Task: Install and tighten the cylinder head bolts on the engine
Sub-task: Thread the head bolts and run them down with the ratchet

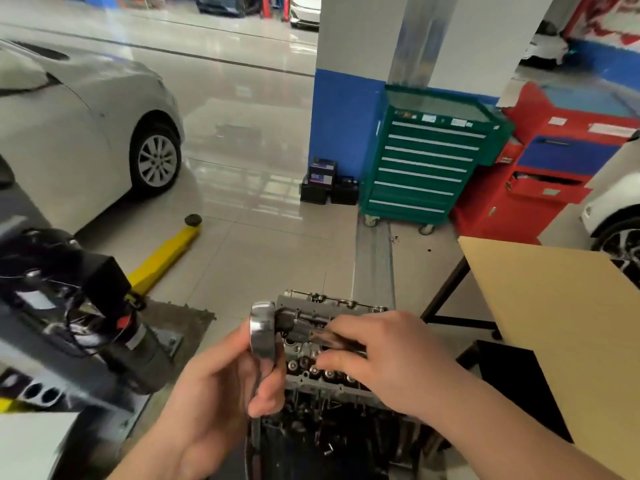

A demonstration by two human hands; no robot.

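An engine with its grey cylinder head stands low in the middle of the view, valve springs showing along its near edge. My left hand grips a chrome ratchet wrench just below its round head, held upright above the engine's left end. A dark socket and shiny extension bar stick out sideways from the ratchet head. My right hand pinches that bar with fingers and thumb. No bolt can be made out.
A wooden table stands at the right. A black machine and a yellow lift arm are at the left, a silver car behind them. A green tool cabinet and a red cart stand farther back.
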